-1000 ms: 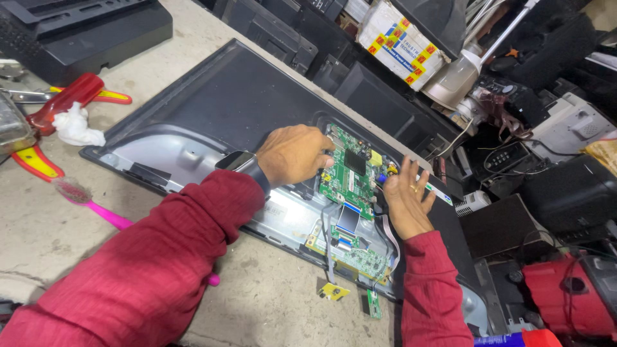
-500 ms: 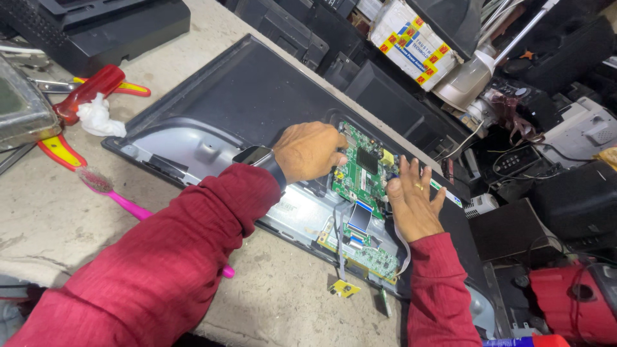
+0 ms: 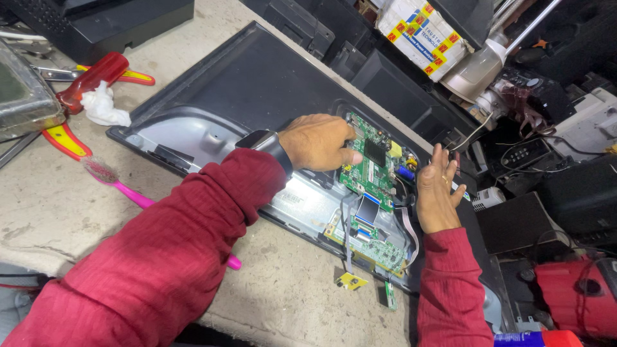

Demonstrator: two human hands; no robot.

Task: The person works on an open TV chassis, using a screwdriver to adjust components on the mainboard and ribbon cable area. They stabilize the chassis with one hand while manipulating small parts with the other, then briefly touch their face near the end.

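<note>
Overhead, the left hand (image 3: 318,142) rests with fingers pressed together on the green circuit board (image 3: 373,168) inside the opened monitor back (image 3: 250,83) lying on the desk (image 3: 58,186). Beside the board's far edge, the right hand (image 3: 437,193) holds its fingers spread, gripping nothing.

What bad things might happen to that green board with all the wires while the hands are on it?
1. The left hand presses on the edge of the green circuit board; pushing hard might crack it or bend small parts.
2. The right hand rests beside the thin flat ribbon cables; a tug could tear them.
3. The monitor back panel lies near the bench edge, so it might slide.
</note>
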